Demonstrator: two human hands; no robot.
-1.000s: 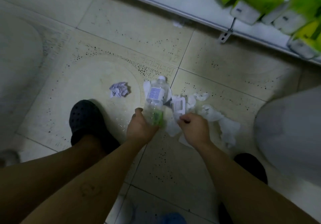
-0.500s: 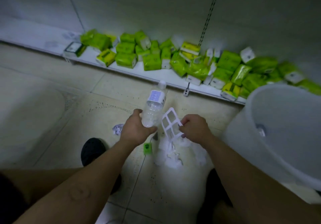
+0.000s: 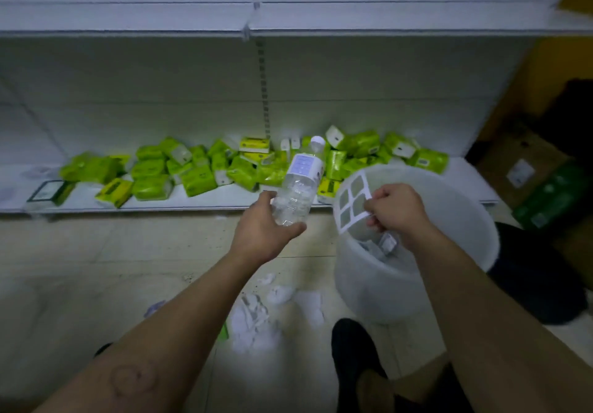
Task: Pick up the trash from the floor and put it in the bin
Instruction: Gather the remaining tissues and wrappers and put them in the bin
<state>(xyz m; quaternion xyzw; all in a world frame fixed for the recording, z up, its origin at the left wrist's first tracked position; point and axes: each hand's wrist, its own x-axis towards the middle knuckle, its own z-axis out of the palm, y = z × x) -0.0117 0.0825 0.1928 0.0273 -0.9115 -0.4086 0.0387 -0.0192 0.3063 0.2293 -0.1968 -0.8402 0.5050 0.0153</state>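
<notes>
My left hand (image 3: 263,231) grips a clear plastic bottle (image 3: 298,186) with a white cap and pale label, held tilted in the air just left of the bin. My right hand (image 3: 395,210) pinches a white paper grid with four cut-out windows (image 3: 351,201) over the open mouth of the white translucent bin (image 3: 462,220). Some white scraps lie inside the bin under that hand. On the floor below my arms lies a pile of crumpled white tissue (image 3: 260,316), and a small crumpled wad (image 3: 155,307) shows beside my left forearm.
A low white shelf (image 3: 192,202) along the wall holds several green and yellow tissue packs (image 3: 199,172). Cardboard boxes (image 3: 519,162) and a dark object stand at the right behind the bin. My dark shoe (image 3: 349,342) sits next to the bin's base.
Both hands rose from the floor and moved right: the bottle is now beside the bin, the paper grid over its mouth. The view has tilted up toward the shelf.
</notes>
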